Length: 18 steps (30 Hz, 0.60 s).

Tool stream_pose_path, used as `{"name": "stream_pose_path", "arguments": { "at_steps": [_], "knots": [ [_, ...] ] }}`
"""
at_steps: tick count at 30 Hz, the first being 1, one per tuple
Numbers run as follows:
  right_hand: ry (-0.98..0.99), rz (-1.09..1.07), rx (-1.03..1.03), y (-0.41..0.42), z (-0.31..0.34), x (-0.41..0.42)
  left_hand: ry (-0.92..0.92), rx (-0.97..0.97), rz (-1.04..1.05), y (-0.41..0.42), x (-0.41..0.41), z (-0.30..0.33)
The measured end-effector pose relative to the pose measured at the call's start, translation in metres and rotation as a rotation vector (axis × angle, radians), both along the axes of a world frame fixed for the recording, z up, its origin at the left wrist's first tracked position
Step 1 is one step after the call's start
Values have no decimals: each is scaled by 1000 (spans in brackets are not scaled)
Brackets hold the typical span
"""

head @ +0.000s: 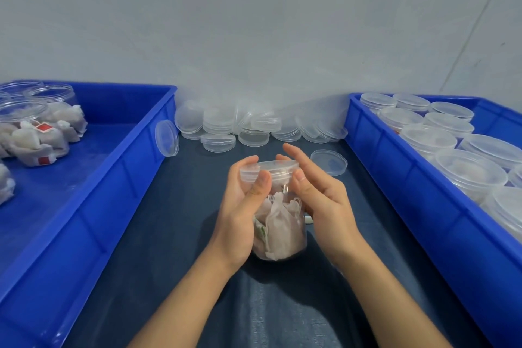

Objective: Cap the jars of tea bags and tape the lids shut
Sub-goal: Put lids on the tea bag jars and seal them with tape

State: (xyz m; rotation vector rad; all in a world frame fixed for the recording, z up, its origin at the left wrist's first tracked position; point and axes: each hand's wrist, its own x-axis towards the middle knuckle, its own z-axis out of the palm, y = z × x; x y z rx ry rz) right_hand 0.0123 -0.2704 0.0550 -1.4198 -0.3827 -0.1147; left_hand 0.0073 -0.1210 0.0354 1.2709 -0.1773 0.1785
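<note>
The left hand (pixel 240 215) grips a clear, round plastic jar (pixel 279 232) stuffed with pale fabric tea bags, its palm against the jar's left wall, fingers curled round the far side and thumb pressed up against the rim of the clear, ribbed plastic screw lid (pixel 268 169) that sits on the jar's mouth. The right hand (pixel 319 200) cups the jar's right side, thumb tip touching the lid's front edge; its forefinger is stretched out straight above the lid, and the other fingers pass behind the jar (how tightly they close there I cannot tell).

The jar stands in the middle of a dark blue, cloth-covered bench (pixel 175 220). Just right of the jar and a little beyond it, a single clear lid (pixel 329 161) lies flat on the bench. Further beyond the jar, against the grey wall (pixel 254 22), a loose heap of clear round lids (pixel 254 124) is piled. Left of the jar stands a large blue plastic crate (pixel 99 192); one more clear lid (pixel 167 137) leans on edge against its outer wall. Inside that crate, at its far left end, are open jars of tea bags (pixel 36 127), some bags bearing red tags. Right of the jar, a second blue plastic crate (pixel 423 206) holds rows of capped clear jars (pixel 452 155), seen lid-up.
</note>
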Motion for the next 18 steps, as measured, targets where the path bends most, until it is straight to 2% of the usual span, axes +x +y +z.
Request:
{"name": "stream_pose_path", "arguments": {
  "at_steps": [7, 18],
  "knots": [
    [5, -49, -82, 0, -4, 1, 24, -6, 7, 0, 2, -1],
    [-75, -65, -41, 3, -4, -1, -1, 95, 17, 1, 3, -2]
  ]
}}
